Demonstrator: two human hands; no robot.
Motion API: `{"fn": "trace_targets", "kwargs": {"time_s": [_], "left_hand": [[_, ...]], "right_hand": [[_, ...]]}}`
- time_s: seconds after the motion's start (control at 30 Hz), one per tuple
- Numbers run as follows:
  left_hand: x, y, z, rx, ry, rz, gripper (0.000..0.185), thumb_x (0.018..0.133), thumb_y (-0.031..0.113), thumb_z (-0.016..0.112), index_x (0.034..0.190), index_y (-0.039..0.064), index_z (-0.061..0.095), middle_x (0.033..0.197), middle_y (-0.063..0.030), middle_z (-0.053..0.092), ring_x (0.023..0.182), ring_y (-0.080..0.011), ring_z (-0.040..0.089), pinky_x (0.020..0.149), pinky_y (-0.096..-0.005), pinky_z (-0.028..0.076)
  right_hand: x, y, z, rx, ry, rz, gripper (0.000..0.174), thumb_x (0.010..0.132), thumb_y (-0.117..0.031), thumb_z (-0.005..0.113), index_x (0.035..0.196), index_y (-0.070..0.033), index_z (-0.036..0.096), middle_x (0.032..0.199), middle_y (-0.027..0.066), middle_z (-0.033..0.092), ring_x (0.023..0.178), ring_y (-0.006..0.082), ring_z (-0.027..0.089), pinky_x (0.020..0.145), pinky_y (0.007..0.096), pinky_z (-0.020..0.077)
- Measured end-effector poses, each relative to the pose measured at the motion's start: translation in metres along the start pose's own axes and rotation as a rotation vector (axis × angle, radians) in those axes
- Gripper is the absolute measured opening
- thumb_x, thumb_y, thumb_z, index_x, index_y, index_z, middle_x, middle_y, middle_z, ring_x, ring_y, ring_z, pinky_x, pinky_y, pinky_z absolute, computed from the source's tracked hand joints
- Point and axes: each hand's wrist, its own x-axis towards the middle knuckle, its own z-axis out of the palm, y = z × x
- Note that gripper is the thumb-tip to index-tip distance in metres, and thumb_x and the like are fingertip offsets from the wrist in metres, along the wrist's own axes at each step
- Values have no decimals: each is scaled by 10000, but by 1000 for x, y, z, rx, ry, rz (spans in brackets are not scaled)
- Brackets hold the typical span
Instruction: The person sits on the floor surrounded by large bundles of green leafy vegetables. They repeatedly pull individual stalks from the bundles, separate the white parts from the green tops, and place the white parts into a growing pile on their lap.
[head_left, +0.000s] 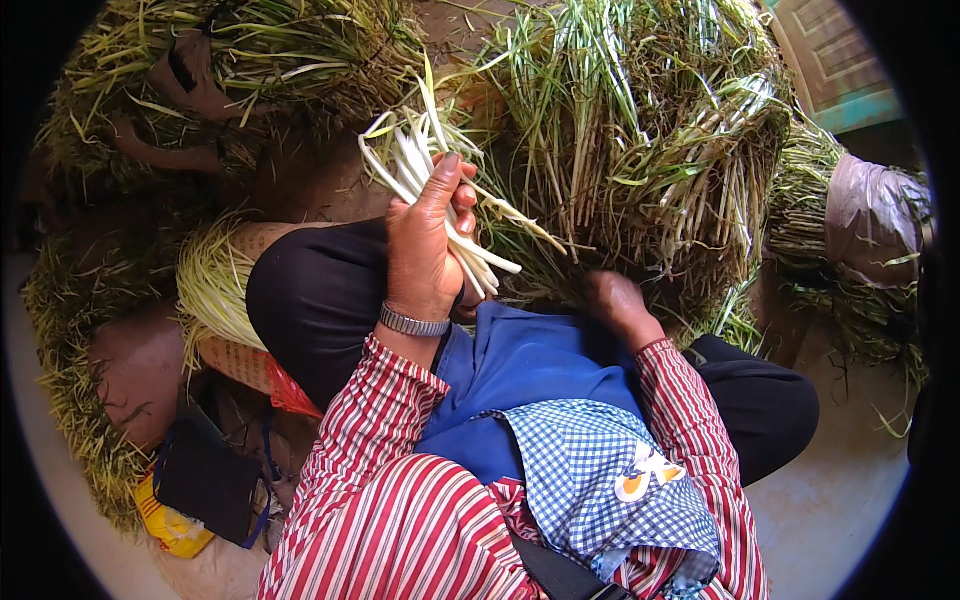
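Note:
My left hand (435, 232) is raised above my bent knee and closed around a bunch of pale, whitish-green plant stalks (409, 161), whose cut or root ends poke out below the palm. One thin yellowish stalk slants off to the right of the bunch. My right hand (619, 300) is blurred, low in front of my blue apron (540, 352), close to the roots of a large heap of green leafy stalks (577, 135). Its fingers are hard to make out, and whether they hold anything does not show.
A neat bundle of pale yellow-green stalks (217, 289) lies on printed cardboard left of my knee. More tied heaps of greens (300, 60) stand at the upper left. A plastic-wrapped bundle (874, 217) is at the right. A yellow bag (172, 525) sits lower left.

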Motion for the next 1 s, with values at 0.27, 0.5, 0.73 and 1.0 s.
{"fn": "trace_targets", "kwargs": {"time_s": [0.27,0.5,0.73,1.0], "left_hand": [[-1,-11,-3,17,-42,-91,115,934,144,636,1007,61,606,876,-38,642,675,-62,561,484,-185,405],[-7,-33,1,91,-80,-163,128,916,115,648,1016,48,602,833,-33,651,643,-57,577,469,-186,404],[-2,-22,-1,153,4,0,102,941,103,616,1017,36,607,867,-52,655,672,-59,575,486,-181,412],[1,-17,-3,113,-2,37,110,939,112,619,1013,30,610,865,-43,645,674,-60,557,495,-186,405]], "right_hand": [[10,-88,-66,1016,346,-293,286,928,-125,583,1193,-16,597,1051,76,654,949,153,621,857,291,499],[20,-123,-65,1112,110,-273,155,913,-143,643,974,-1,642,811,6,656,747,63,580,658,263,498],[4,-90,-36,604,210,-211,188,872,-186,622,817,-15,568,728,198,569,661,376,566,604,421,452],[3,75,78,-201,-256,114,186,847,-202,549,878,-62,668,893,173,685,881,376,663,710,498,532]]}}
